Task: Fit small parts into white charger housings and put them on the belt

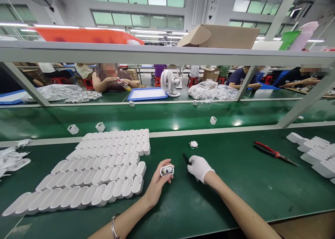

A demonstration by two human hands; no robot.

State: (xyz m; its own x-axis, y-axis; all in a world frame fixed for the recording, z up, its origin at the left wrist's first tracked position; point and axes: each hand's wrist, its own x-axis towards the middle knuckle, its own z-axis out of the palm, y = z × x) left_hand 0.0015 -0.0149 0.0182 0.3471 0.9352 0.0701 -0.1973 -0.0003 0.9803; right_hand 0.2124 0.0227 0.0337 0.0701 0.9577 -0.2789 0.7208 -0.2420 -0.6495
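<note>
My left hand is bare and closed around a small white oval plastic housing. Its open end faces me, and small parts show inside. In a white glove, my right hand grips a slim black tool that points up and to the left; its exact kind is hard to make out. Just beyond that hand lies a small round white part on a green circuit board, touched by neither hand. To the left of my left hand, white oval housings stand in several close rows on the green table.
Red-and-black long-nose pliers lie on the right, near stacked white housings. White plastic pieces are heaped at far left. Loose housings sit on the far green strip. An overhead shelf crosses above; people work beyond.
</note>
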